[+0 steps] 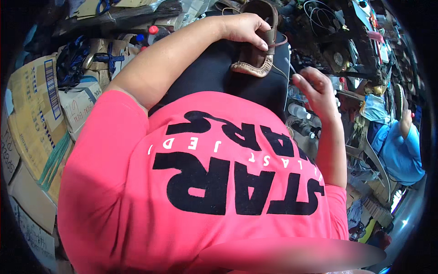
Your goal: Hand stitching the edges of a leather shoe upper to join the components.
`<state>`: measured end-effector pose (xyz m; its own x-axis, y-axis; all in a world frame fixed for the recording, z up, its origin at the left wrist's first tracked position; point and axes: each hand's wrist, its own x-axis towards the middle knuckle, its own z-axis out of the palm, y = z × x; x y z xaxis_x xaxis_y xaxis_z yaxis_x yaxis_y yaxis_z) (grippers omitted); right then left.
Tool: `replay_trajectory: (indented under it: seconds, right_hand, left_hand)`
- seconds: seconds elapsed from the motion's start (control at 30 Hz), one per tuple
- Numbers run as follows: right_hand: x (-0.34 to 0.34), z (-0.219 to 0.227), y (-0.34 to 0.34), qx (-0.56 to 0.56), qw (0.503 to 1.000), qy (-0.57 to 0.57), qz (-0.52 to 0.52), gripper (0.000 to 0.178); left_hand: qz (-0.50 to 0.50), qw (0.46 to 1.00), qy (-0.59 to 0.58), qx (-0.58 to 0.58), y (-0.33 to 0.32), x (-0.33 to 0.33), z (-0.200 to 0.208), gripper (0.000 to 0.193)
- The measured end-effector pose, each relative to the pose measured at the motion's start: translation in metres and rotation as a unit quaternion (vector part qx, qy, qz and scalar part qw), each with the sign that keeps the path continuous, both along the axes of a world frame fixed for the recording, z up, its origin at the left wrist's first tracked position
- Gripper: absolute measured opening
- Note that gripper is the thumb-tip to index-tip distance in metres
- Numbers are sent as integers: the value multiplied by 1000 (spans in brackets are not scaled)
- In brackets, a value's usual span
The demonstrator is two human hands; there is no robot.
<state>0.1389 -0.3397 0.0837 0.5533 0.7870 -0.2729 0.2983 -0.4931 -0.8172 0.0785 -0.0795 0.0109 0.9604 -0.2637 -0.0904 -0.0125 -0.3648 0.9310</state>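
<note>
A brown leather shoe (254,64) rests on my lap over dark trousers, its paler, puckered edge turned toward me. My left hand (248,32) grips it from the left, thumb and a finger pressed on the leather near the opening. A loose brown strap (279,44) sticks out at the shoe's right side, and a thin thread (279,69) trails from there. To the right of the shoe and apart from it, my right hand (315,89) is closed round a thin metal awl-like tool (290,65). Its tip points up and left; the handle is hidden in my fingers.
Cardboard boxes (29,116) are stacked at the left, with a red-capped bottle (153,34) nearer my left arm. Several clear bottles (299,111) stand below my right hand. Coiled wire (319,13) and clutter fill the far right. Another person in blue (401,153) is at the right edge.
</note>
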Motion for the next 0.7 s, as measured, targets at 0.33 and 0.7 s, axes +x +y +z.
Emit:
replay_trajectory:
  seconds: [0.33, 0.7]
  right_hand:
    - [1, -21, 24, -9, 978, -191, 83, 20]
    - [-2, -9, 36, -62, 955, -265, 113, 19]
  left_hand:
    - [-58, 996, 1, 63, 0, -2, 19, 38]
    - [-23, 999, 26, 34, -7, 10, 9, 27]
